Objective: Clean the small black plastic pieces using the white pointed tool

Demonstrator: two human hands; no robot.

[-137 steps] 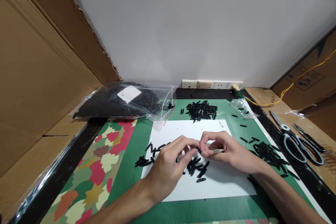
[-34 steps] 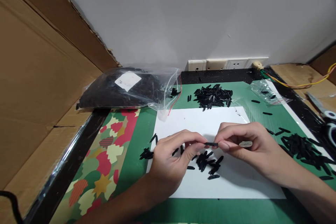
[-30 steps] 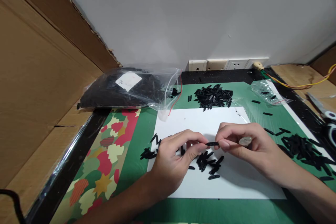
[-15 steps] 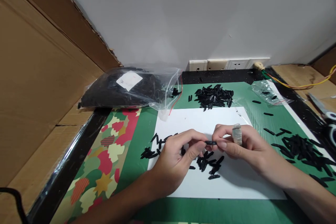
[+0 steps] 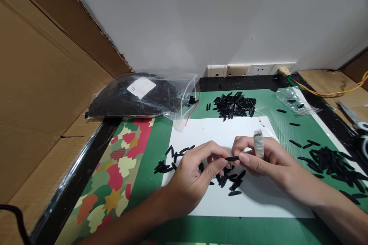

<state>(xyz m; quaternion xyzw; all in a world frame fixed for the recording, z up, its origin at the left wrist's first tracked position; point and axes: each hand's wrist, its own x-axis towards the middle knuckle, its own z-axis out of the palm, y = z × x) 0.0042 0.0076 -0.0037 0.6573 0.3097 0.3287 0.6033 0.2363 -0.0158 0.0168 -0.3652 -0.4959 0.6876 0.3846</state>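
A small, narrow black piece (image 5: 232, 159) is held level between my two hands above a white sheet (image 5: 207, 206). My left hand (image 5: 198, 172) pinches its left end between thumb and fingers. At the other end, the thumb and index finger of my right hand (image 5: 264, 157) close on it. Grey tape (image 5: 258, 144) wraps one finger of that hand. Under the hands, more loose black pieces (image 5: 235, 193) lie on the sheet, some of them hidden by my left hand.
A clear zip bag (image 5: 123, 101) full of black material rests at the back left. Black pieces form a heap (image 5: 234, 105) at the back and another pile (image 5: 330, 164) at the right. Scissors (image 5: 355, 118) lie far right, near a plugged-in cable (image 5: 316, 91). Cardboard (image 5: 43, 65) stands left.
The black piece has turned slightly in my fingertips and sits a little lower and further right. My left fingers have shifted on it; both hands stay in nearly the same place.
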